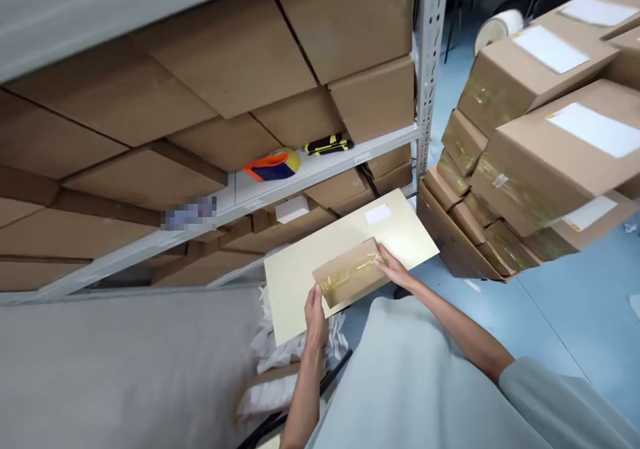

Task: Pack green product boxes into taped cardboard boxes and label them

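Observation:
A small brown cardboard box [347, 272], sealed with clear tape, lies on a pale yellow flat surface [300, 269] that bears a white label. My left hand [315, 316] grips the box's near-left end, fingers curled around it. My right hand [395, 268] presses on the box's right end with fingers wrapped over the edge.
A grey metal shelf [320, 169] packed with brown cartons stands to the left; an orange-blue tape dispenser [273, 164] and a yellow-black tool [329, 144] lie on it. A stack of taped, labelled cartons [530, 162] rises at the right on a blue floor. White packing bags [280, 356] lie below.

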The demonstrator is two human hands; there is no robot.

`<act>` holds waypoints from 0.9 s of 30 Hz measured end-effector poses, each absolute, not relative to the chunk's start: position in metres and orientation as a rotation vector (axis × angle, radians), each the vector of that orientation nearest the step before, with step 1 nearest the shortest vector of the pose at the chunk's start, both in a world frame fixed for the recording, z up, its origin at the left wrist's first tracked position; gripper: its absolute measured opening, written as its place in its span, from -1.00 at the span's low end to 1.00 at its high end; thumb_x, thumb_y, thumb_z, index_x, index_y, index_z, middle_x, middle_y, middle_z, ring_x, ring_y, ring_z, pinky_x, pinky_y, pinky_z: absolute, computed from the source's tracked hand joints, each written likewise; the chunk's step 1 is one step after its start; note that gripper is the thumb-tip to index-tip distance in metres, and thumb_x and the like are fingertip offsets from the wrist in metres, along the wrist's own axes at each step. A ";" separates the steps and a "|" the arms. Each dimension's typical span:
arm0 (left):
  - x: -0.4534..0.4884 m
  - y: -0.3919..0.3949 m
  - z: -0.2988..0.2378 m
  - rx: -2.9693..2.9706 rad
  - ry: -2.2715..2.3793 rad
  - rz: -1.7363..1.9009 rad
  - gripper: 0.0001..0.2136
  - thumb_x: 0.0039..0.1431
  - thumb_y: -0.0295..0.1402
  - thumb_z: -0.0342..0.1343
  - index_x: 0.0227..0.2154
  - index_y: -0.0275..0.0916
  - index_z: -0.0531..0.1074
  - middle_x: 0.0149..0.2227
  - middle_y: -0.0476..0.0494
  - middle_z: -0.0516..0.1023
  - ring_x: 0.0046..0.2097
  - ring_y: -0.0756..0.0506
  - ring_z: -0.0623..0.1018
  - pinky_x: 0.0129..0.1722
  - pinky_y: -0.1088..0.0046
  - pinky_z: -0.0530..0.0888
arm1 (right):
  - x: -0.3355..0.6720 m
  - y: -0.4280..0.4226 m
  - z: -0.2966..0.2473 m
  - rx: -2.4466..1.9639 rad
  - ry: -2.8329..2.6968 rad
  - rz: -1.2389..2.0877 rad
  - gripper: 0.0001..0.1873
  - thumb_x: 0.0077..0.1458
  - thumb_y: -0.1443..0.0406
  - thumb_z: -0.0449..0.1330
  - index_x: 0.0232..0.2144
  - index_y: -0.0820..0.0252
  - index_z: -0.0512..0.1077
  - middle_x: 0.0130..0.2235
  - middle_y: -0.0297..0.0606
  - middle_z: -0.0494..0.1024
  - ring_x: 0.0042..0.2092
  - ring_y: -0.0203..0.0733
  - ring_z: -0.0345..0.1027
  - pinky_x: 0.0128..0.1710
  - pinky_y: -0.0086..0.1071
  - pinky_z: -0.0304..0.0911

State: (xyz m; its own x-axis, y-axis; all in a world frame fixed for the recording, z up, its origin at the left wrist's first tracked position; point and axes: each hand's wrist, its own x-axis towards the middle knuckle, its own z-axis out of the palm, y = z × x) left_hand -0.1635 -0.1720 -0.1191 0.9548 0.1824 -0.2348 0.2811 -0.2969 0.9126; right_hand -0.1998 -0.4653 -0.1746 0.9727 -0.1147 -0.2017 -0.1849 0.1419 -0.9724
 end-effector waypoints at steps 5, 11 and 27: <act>-0.222 -0.215 -0.110 1.792 0.198 -0.132 -0.38 0.26 0.15 0.35 0.21 -0.19 0.62 0.37 -0.33 0.63 0.50 -0.43 0.49 0.59 -0.08 0.32 | -0.314 -0.508 -0.142 -1.492 0.345 -0.165 0.17 0.22 -0.44 0.30 0.63 -0.01 0.24 0.65 -0.12 0.18 0.69 0.19 0.00 0.71 0.17 -0.20; -0.298 -0.301 -0.099 1.765 0.036 -0.371 -0.35 0.16 0.24 0.36 0.14 -0.10 0.67 0.33 -0.30 0.67 0.48 -0.49 0.52 0.53 -0.11 0.43 | -0.468 -0.537 -0.100 -1.581 0.608 -0.413 0.04 0.23 -0.42 0.29 0.52 -0.03 0.45 0.54 -0.06 0.42 0.63 0.26 0.15 0.67 0.26 -0.04; -0.502 -0.606 -0.023 1.791 -0.542 -0.656 -0.31 0.21 0.20 0.40 0.28 -0.10 0.67 0.25 -0.36 0.72 0.31 -0.45 0.69 0.38 -0.07 0.61 | -0.742 -0.803 -0.050 -1.530 1.237 -0.827 -0.08 0.15 -0.38 0.35 0.23 0.14 0.71 0.21 0.10 0.73 0.15 0.29 0.68 0.29 0.22 0.53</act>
State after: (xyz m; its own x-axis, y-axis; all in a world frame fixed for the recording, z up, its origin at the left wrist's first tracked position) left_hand -0.5019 -0.6063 -0.0235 0.7421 -0.6490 -0.1679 -0.0427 -0.2957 0.9543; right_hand -0.7416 -0.8032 -0.0500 0.2545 -0.9650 -0.0638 -0.3101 -0.0189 -0.9505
